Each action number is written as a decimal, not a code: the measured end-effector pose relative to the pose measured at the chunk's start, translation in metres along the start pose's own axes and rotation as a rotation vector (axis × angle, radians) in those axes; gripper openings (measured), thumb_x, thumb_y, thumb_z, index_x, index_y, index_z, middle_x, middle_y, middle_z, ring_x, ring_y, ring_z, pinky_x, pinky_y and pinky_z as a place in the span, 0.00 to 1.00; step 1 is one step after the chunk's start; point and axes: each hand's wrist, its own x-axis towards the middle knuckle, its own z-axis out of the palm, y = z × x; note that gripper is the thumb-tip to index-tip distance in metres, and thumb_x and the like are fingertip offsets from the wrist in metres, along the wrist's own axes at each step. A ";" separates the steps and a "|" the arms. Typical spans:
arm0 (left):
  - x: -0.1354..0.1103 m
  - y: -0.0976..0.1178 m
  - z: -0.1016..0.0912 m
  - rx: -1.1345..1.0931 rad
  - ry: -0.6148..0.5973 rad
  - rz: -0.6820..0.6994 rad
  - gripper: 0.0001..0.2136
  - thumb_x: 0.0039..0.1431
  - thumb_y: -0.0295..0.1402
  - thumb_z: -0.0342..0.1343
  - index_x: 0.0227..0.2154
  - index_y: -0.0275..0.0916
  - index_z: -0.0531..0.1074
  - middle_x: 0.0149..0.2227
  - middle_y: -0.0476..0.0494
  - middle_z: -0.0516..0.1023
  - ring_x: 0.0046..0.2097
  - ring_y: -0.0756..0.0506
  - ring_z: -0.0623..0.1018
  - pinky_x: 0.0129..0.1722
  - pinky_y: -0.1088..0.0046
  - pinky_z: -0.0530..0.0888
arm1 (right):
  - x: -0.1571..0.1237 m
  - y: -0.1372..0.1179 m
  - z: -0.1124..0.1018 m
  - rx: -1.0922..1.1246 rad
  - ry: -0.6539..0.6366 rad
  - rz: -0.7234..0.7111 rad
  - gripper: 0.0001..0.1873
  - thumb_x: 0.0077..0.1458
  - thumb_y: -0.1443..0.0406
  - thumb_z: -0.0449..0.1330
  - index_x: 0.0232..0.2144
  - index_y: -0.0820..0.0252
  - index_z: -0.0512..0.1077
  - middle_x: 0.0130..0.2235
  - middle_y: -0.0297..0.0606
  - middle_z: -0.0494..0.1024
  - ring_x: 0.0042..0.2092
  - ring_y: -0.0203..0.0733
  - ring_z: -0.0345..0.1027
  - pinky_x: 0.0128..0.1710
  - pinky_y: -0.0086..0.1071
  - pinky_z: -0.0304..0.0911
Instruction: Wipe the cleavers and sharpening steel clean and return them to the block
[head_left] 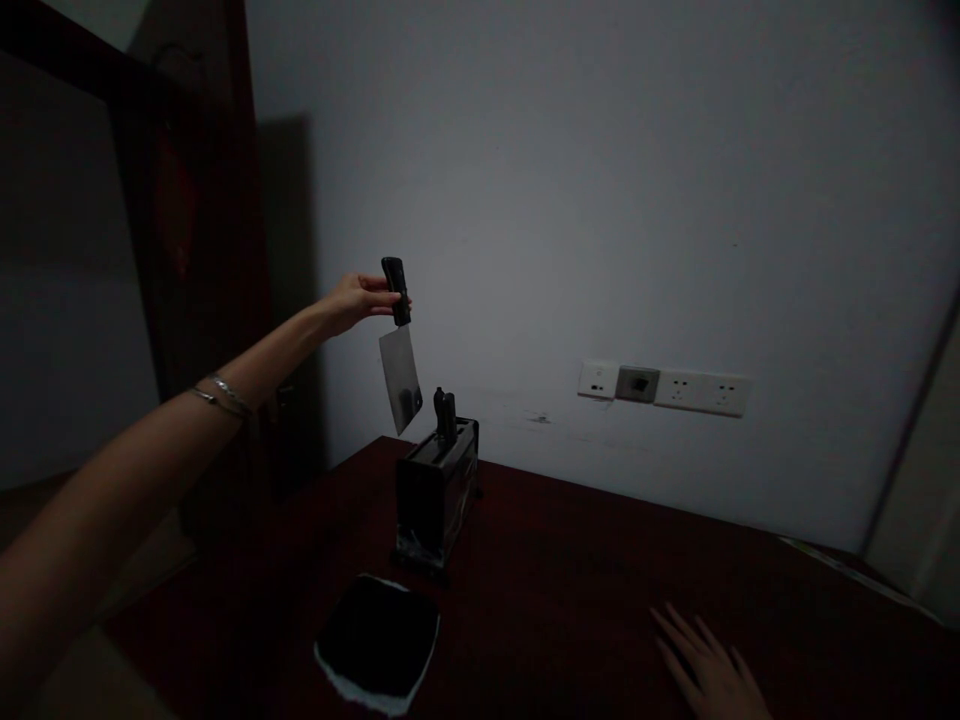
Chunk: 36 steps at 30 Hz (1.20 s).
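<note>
Black handle, pale metal blade: that's the cleaver [400, 375], and on my feed the left hand [358, 298] has it pinched by the grip, fingers closed around it, blade hanging down a bit tilted. The lower end sits just off the upper left of the knife block [421, 500]; can't tell from 1 camera whether it's in front of it or right beside it. IMO doing this bit well means a firmer wrap on the grip, fingertips off the blade, wrist steady and the blade squared up, clear of the 2 or so dark handles [446, 415] poking out of the block. The right hand [709, 665] is open, fingers spread, nothing visible in it, low over the dark red table [570, 540]. Nearer me there's a black square piece [379, 640] with a pale edge, and sockets [697, 392] on the wall [600, 200] behind.
</note>
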 end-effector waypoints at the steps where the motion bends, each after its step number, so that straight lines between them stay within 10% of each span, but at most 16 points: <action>1: -0.003 0.009 0.002 0.000 -0.006 0.019 0.15 0.46 0.28 0.61 0.38 0.27 0.73 0.38 0.34 0.76 0.43 0.39 0.76 0.50 0.56 0.67 | 0.002 0.000 -0.001 0.022 -0.013 0.037 0.25 0.52 0.49 0.45 0.46 0.47 0.71 0.55 0.38 0.66 0.58 0.58 0.54 0.53 0.59 0.50; 5: -0.018 0.042 0.016 -0.005 -0.019 0.060 0.15 0.48 0.29 0.60 0.39 0.26 0.72 0.39 0.35 0.75 0.46 0.37 0.74 0.51 0.54 0.66 | 0.020 -0.007 -0.026 0.235 -0.052 0.193 0.30 0.50 0.50 0.46 0.50 0.57 0.68 0.54 0.43 0.68 0.56 0.55 0.58 0.54 0.52 0.53; 10: -0.038 0.068 0.054 -0.071 -0.041 0.083 0.13 0.50 0.28 0.58 0.39 0.27 0.72 0.39 0.39 0.76 0.48 0.36 0.73 0.50 0.52 0.66 | 0.055 -0.042 -0.108 0.634 -0.037 0.336 0.27 0.48 0.51 0.52 0.38 0.68 0.74 0.45 0.51 0.75 0.50 0.55 0.66 0.52 0.44 0.58; 19: -0.086 0.054 0.171 -0.167 -0.204 0.125 0.12 0.44 0.29 0.62 0.35 0.32 0.75 0.37 0.40 0.78 0.42 0.40 0.77 0.46 0.58 0.71 | 0.067 -0.153 -0.252 1.389 -0.221 0.487 0.17 0.52 0.59 0.55 0.36 0.70 0.72 0.31 0.52 0.79 0.29 0.44 0.74 0.28 0.33 0.69; 36: -0.133 0.015 0.312 -0.215 -0.345 0.299 0.10 0.45 0.30 0.61 0.34 0.38 0.77 0.35 0.45 0.79 0.37 0.45 0.77 0.39 0.66 0.74 | 0.057 -0.159 -0.250 1.887 -0.432 0.510 0.22 0.59 0.63 0.46 0.35 0.80 0.72 0.32 0.56 0.78 0.32 0.40 0.75 0.32 0.28 0.70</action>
